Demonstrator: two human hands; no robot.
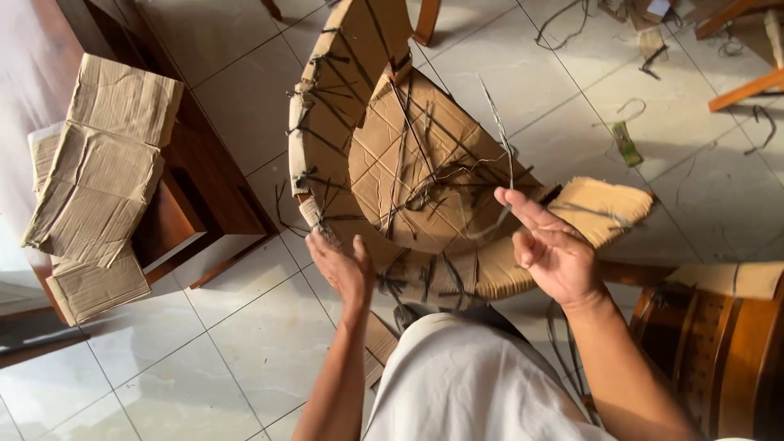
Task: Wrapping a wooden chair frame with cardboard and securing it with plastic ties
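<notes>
**Two hands at a cardboard-wrapped chair frame**

The left hand (pixel 343 268) reaches forward with the wrist straight, palm down on the near left rim of the cardboard-wrapped frame (pixel 408 155), fingers curled over a strip of cardboard there; how firmly it grips cannot be told. The right hand (pixel 551 249) is raised, palm turned inward and fingers loosely half open, the forefinger stretched towards a thin strand (pixel 500 135) that rises upright from the wrapping; the fingertips seem to touch the strand's lower end (the contact itself is blurred).

The frame curves like a shallow bowl, its hollow lined with brown cardboard panels crossed by dark ties (pixel 343 98); nothing else lies inside it.

A stack of flattened cardboard sheets (pixel 98 180) rests on a dark wooden stand (pixel 204 188) to the left, well apart from the hands; another wooden piece (pixel 710 343) stands just beside the right forearm; the tiled floor (pixel 245 343) shows bare stretches near left, while loose strands and scraps (pixel 627 143) litter the far right.
</notes>
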